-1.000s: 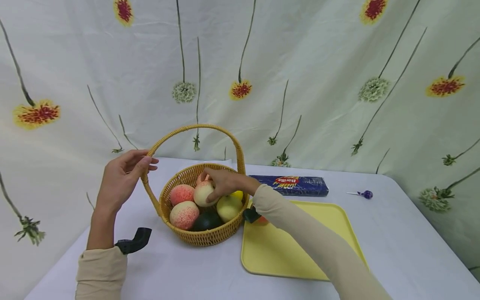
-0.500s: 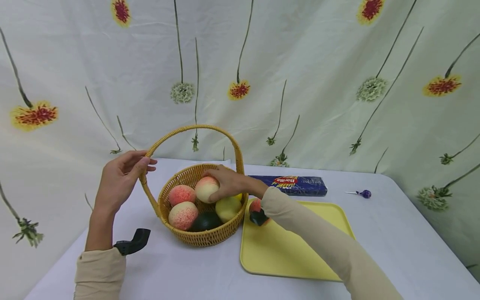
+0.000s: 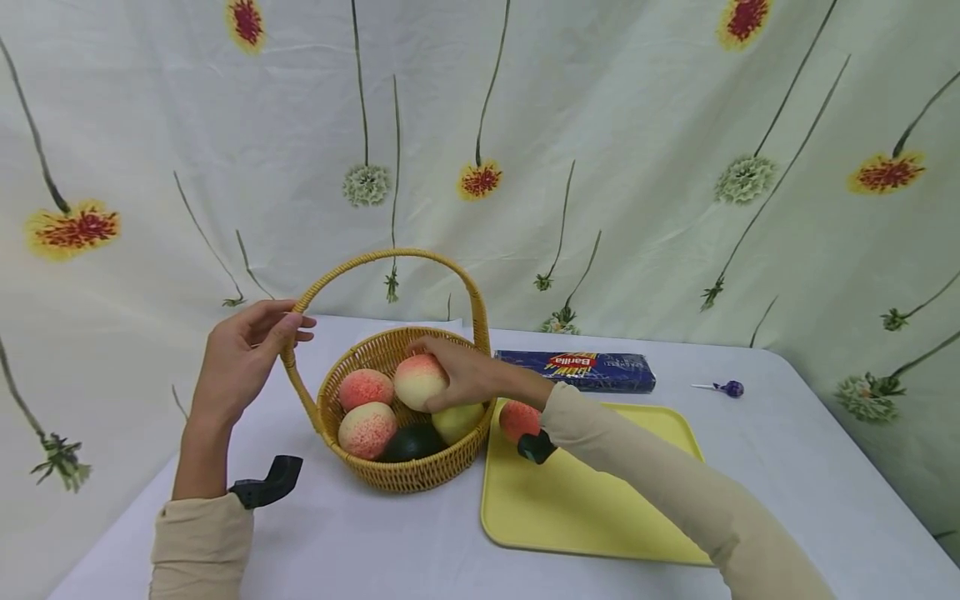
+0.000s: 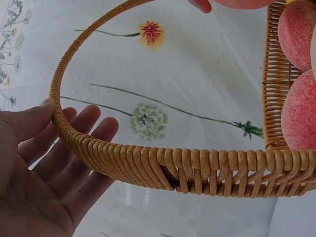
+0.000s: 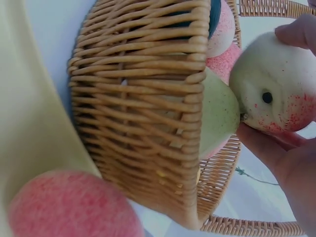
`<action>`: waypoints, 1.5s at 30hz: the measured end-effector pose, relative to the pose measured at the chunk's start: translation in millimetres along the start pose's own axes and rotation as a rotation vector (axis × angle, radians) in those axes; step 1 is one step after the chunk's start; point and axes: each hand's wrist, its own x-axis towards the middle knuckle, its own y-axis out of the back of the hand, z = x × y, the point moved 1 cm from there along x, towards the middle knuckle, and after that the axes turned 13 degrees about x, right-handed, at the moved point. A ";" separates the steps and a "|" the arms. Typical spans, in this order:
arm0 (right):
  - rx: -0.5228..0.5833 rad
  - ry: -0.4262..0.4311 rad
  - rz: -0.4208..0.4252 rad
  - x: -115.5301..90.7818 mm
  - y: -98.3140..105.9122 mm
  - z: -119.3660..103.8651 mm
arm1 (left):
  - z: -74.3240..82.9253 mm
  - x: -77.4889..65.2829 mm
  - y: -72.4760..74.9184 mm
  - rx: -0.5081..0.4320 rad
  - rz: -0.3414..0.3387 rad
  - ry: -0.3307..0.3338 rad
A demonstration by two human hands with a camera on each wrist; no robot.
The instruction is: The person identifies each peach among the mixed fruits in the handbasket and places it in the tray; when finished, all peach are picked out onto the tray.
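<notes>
In the head view, my left hand [image 3: 243, 358] pinches the left side of the handle [image 3: 390, 252] of a wicker basket [image 3: 412, 477], thumb in front and fingers behind. My right hand [image 3: 471, 372] grips a pale peach with a pink blush [image 3: 417, 386] over the basket's right half. The right wrist view shows a small dark hole in this peach [image 5: 271, 81], with thumb and fingers on opposite sides. Lower in the basket lie a pink peach [image 3: 366, 389], a speckled peach [image 3: 367, 431], a dark green avocado-like fruit [image 3: 412, 443] and a yellow-green fruit [image 3: 456, 422], partly covered by my hand.
Right of the basket is a yellow tray [image 3: 577, 517] bearing a reddish peach [image 3: 519, 419], partly behind my right wrist. Behind the tray lies a blue Barilla spaghetti pack [image 3: 622, 372]. A purple lollipop [image 3: 731, 388] lies farther right. A flowered cloth [image 3: 637, 125] hangs behind the table.
My right hand has closed more fully round the pale peach and shifted it slightly right within the basket. More of the tray's peach shows. My left hand stays on the handle.
</notes>
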 end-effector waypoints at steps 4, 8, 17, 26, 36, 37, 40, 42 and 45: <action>0.000 0.001 0.040 -9.1 3.0 0.8 | 0.9 0.9 -0.8 0.004 0.005 -0.004; 0.043 0.004 0.086 -16.3 6.5 2.9 | 0.6 1.7 -0.9 0.005 0.004 -0.005; 0.163 0.038 0.113 -27.7 12.6 10.7 | 0.1 1.0 -0.3 0.010 0.004 0.013; 0.213 0.058 0.137 -38.2 15.8 10.6 | -1.5 0.8 -0.7 0.005 0.008 0.002; 0.269 0.029 0.200 -48.7 22.4 14.9 | -0.3 1.3 -1.2 -0.008 0.006 -0.008; 0.277 0.031 0.202 -49.8 22.7 15.7 | -0.2 1.3 -1.3 -0.007 0.006 -0.006; 0.287 0.029 0.208 -53.5 22.7 17.6 | -0.1 1.3 -1.4 -0.008 0.007 -0.005; 0.300 0.020 0.216 -56.2 21.8 19.2 | 0.0 1.3 -1.4 -0.008 0.008 -0.005; 0.312 0.005 0.242 -59.9 20.1 21.9 | 0.1 1.1 -1.3 -0.012 0.008 -0.007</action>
